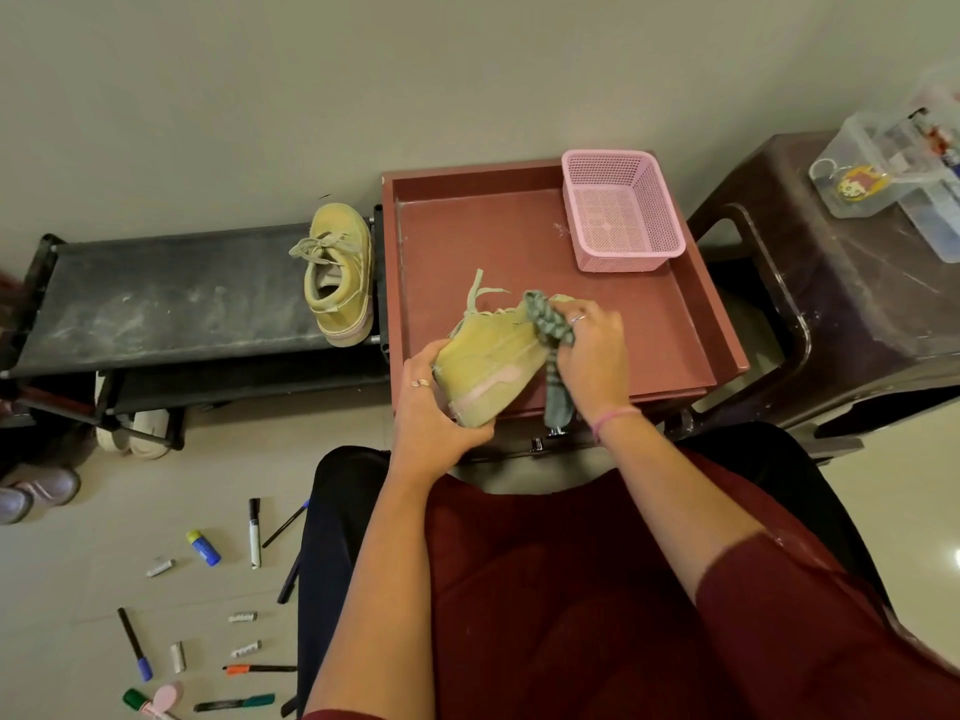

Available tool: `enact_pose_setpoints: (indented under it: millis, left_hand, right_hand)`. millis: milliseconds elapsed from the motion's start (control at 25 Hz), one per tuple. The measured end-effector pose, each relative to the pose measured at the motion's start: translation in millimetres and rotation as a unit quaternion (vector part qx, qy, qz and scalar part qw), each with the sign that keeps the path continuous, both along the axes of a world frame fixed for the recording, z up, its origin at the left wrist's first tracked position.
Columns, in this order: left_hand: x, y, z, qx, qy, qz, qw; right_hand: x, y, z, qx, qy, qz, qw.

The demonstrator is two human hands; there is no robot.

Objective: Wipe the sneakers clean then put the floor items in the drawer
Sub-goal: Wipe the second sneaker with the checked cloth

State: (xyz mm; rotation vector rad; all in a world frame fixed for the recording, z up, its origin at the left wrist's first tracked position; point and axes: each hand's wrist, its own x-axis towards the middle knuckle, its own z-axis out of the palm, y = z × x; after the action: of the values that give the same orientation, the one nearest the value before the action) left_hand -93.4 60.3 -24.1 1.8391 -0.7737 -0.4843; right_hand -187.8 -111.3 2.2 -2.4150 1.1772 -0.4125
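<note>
Pale floor tiles run under an open reddish drawer holding a pink basket at its far right. Over the drawer's near edge I see my left hand cupping the heel of a yellow sneaker, fingers curled round it. My right hand grips a green cloth bunched against the sneaker's upper, wrist bent downward. The second sneaker sits on the black shoe rack to the left. Markers lie scattered on the floor, near left.
</note>
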Motion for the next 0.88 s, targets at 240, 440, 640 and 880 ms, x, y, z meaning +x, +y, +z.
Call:
enact_pose_setpoints:
  millis: [240, 440, 640, 880]
  left_hand:
    - [-1.0, -9.5, 14.1, 0.003, 0.006, 0.006, 1.0]
    - [-1.8, -4.4, 10.6, 0.001, 0.034, 0.027, 0.999]
    - [2.1, -4.5, 12.0, -0.008, 0.059, 0.035, 0.998]
    - [-3.1, -9.0, 14.6, -0.012, 0.051, 0.026, 0.998]
  right_hand:
    - [11.3, -30.2, 0.9, 0.033, -0.017, -0.083, 0.996]
    - [-17.7, 61.0, 5.4, 0.087, -0.151, 0.0, 0.985]
    - [-13.0, 16.4, 0.1, -0.042, -0.032, 0.074, 0.996]
    - [13.6, -49.6, -0.4, -0.028, 0.046, -0.05, 0.997]
